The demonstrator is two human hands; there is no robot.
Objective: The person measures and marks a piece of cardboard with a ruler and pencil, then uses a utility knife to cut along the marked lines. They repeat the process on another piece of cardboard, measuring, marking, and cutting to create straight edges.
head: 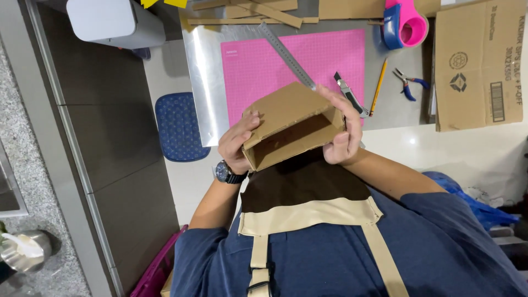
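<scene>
Item: small brown corrugated-cardboard box, open-sided, held in the air just on the near side of the pink gridded cutting mat, above the person's chest. The open side faced the wearer; the interior showed only dark shadow and bare card, no contents visible.

Left hand: wrapped around the box's left end, thumb on the top panel, fingers curled under; dark wristwatch on the wrist, forearm bent inward.

Right hand: clasped on the box's right end, fingers spread over the top edge, thumb pressed to the front wall.

Upon the mat: steel ruler, laid diagonally, its lower end hidden behind the box.

Right of the mat: grey utility knife, yellow pencil, blue-handled pliers.

Beyond the mat's far right corner: pink and blue tape dispenser.

Far right of the mat: flattened printed cardboard carton.

Beyond the mat's far edge: loose cardboard strips.

Left of the mat, lower down: blue patterned seat cushion.
</scene>
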